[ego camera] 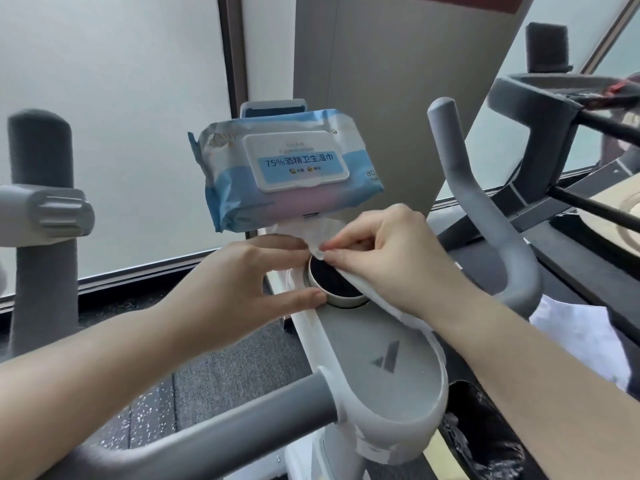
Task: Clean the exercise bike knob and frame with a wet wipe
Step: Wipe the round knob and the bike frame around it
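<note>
Two bare forearms are seen reaching in from the bottom corners toward an exercise bike. At far left, a neighbouring machine's grey foam post (43, 216) and ribbed grey adjustment knob (45, 216) are seen before a frosted window. Next, the left hand (242, 285) is held at the left rim of the bike's round knob (337, 287), its thumb tip touching the knob's silver side and its fingers curled toward a white wet wipe (320, 233); whether the wipe is actually gripped by it cannot be told. Above the knob, a blue-and-white pack of wet wipes (287, 168), lid closed, is propped on the bike's holder. The knob, black on top, is set at the front end of the grey frame (388, 362), which is edged in white. To the right, the wipe is pinched by the right hand (391, 254) at the knob's far rim and is draped down the knob's right side under that hand. A curved grey handlebar (485, 216) is seen rising further right.
</note>
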